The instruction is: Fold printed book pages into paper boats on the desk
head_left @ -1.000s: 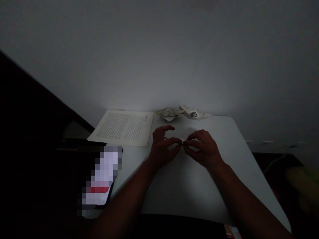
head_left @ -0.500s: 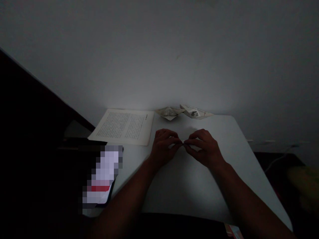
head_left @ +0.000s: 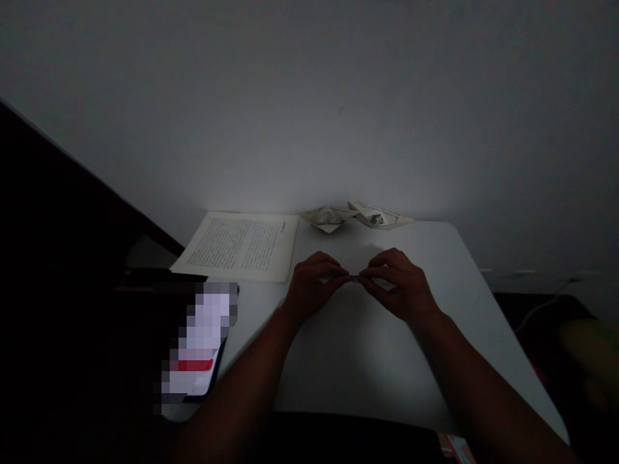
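Observation:
My left hand [head_left: 309, 290] and my right hand [head_left: 399, 287] meet over the middle of the white table [head_left: 367, 361]. Both pinch a small folded piece of paper [head_left: 354, 278] between their fingertips, one hand at each end. The fingers of both hands are curled in and closed. The light is dim, so the shape of the paper is hard to make out. Two folded paper boats [head_left: 330, 218] [head_left: 380, 217] rest at the far edge of the table by the wall.
A printed page [head_left: 242, 246] lies flat at the table's far left. A phone with a lit, blurred screen [head_left: 200, 345] sits at the left edge over something dark. A grey wall [head_left: 309, 109] stands just behind the table. Dark floor lies to the right.
My left index finger, stretched out a second ago, has curled down onto the paper. Both hands have drawn the piece flatter between them and stayed in place.

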Motion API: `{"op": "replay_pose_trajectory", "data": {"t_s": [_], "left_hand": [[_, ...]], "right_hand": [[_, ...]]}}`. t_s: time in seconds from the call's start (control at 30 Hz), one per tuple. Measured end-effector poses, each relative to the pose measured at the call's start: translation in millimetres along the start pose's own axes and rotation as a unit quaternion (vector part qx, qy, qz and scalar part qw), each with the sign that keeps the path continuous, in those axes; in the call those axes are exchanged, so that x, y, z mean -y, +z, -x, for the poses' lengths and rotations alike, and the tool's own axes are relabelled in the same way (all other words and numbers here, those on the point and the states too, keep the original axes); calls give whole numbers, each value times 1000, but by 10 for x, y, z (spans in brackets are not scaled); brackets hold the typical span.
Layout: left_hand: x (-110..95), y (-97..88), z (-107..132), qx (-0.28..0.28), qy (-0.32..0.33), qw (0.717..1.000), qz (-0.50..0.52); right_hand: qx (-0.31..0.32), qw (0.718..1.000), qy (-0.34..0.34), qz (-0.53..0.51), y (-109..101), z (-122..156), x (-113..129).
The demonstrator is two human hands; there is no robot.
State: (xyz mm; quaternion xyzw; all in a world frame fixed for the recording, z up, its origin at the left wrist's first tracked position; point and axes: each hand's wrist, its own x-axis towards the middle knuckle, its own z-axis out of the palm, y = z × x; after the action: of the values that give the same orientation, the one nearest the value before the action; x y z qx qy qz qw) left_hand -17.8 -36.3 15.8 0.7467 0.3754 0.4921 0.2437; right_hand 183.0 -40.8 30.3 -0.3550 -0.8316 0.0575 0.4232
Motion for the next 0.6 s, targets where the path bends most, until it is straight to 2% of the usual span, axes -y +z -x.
{"op": "replay_pose_trajectory", "data": {"t_s": [0.17, 0.33, 0.6], "left_hand": [[4, -37, -26, 2, 1, 1000, -25], [-11, -55, -32, 0, 15, 1000, 0], [-21, -55, -34, -10, 7, 1000, 15]], "right_hand": [[8, 1000, 9, -8, -5, 1, 11], [9, 999, 30, -17, -21, 0, 5], [16, 1000, 16, -7, -63, 1, -1]]}}
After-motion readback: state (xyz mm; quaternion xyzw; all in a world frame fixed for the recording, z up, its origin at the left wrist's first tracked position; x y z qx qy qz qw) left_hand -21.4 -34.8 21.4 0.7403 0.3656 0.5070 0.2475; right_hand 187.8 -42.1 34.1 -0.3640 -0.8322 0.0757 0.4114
